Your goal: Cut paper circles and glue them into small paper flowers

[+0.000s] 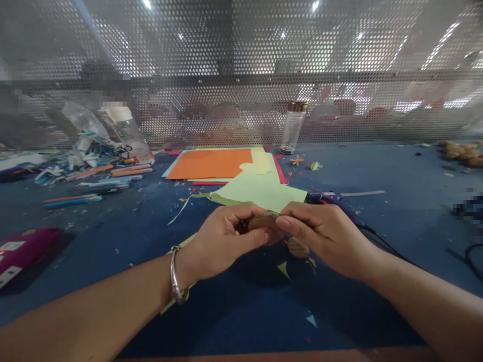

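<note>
Fingers, left hand [215, 241]: head view; curled nearly closed, pinching the near side of a brown round piece [266, 221].
Fingers, right hand [332, 234]: bent inward, thumb and forefinger closed on the same piece's right edge.
Brown round piece: just below centre of frame, between both hands, partly hidden.
Second round piece [298, 248]: lying lower right of centre.
Paper: pale green sheet [260, 191] beyond the hands, orange sheet [211, 164] upper centre; scraps [284, 270] scattered, so some cutting likely done.
Left to do: cannot tell.
Writing: none readable on magenta tool [28, 249], far left, or dark blue tool [349, 212], right of centre.
</note>
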Tool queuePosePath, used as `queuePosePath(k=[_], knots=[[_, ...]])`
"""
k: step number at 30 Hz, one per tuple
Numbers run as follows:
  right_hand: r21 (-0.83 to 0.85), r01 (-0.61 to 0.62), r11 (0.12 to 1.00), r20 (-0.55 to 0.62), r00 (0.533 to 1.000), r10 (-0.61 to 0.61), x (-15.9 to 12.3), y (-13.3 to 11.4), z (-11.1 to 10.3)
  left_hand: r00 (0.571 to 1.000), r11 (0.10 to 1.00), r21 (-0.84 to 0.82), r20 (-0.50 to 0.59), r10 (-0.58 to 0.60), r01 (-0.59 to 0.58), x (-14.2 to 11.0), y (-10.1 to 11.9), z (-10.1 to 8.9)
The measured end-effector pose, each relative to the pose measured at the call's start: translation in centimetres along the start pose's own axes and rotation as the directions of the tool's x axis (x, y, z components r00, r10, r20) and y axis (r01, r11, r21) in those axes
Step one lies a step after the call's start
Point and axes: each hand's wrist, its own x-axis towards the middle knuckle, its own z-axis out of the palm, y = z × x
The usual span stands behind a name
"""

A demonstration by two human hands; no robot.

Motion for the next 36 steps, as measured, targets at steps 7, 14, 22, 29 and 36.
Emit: queuePosePath(k=[7,14,22,29,36], knots=[[-0.030,0.014,0.999,-0.013,1.000,-0.014,0.1,-0.1,0.0,1.000,1.000,0.008,0.017,-0.007,0.007,-0.1,-0.2,-0.1],[-0.054,-0.004,0.999,-0.037,0.999,0.002,0.2,-0.2,0.1,1.000,0.999,0.051,0.031,-0.004,0.002,0.0,0.0,-0.2],[-0.033,-0.028,0.999,-0.091,0.996,0.025,0.8,-0.1,-0.4,0.998,0.985,0.156,-0.006,-0.070,0.070,-0.1,-0.4,-0.5],[0.048,-0.051,0.998,-0.080,0.995,0.055,1.1,0.3,-0.4,0.988,0.976,0.176,-0.112,-0.110,0.128,0.2,-0.1,-0.4],[0.075,-0.143,0.987,-0.051,0.988,0.147,1.0,0.1,0.0,0.978,0.954,0.247,-0.163,-0.131,0.169,0.2,0.0,-0.3]])
